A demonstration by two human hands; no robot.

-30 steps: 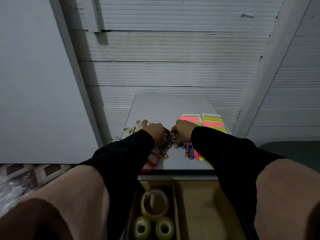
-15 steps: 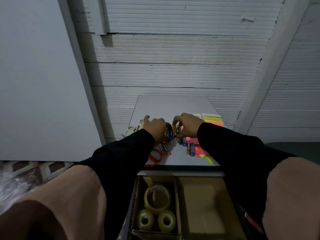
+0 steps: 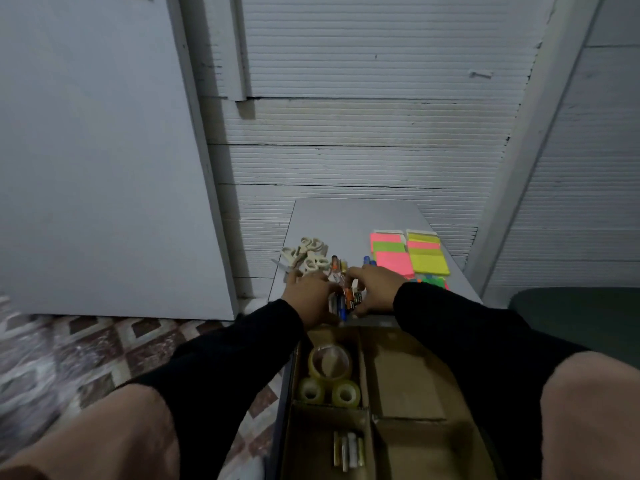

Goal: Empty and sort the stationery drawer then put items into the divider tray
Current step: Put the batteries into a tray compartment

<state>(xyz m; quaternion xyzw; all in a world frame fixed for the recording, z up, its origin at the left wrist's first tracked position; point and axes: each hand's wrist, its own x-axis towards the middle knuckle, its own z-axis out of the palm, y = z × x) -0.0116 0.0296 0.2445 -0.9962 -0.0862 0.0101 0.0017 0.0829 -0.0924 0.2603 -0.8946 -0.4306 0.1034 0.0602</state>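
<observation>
- The left hand point(image 3: 313, 297) and the right hand point(image 3: 372, 292) are cupped toward each other at the near edge of the grey table point(image 3: 349, 220), fingers curled inward.
- Between the two palms sits a bunch of batteries point(image 3: 348, 303), blue, orange and dark, pressed together from both sides; both hands hold this bundle.
- Just beyond the fingertips, more batteries point(image 3: 367, 260) with blue ends and an orange-capped one lie loose on the table.
- Beyond the left hand, a heap of white-handled scissors point(image 3: 306, 256) rests near the table's left edge.
- Beyond and to the outer side of the right hand, pads of sticky notes point(image 3: 408, 252) in pink, green and yellow lie in two rows, touching one another.
- Below the hands, nearer the person, stands the cardboard divider tray point(image 3: 408, 386).
- Its compartment directly under the left hand holds three clear tape rolls point(image 3: 329, 362), one large and two small, side by side.
- The nearest left compartment holds a few slim upright pieces point(image 3: 348, 448); what they are cannot be told.
- Black sleeves point(image 3: 235, 358) cover both forearms.
</observation>
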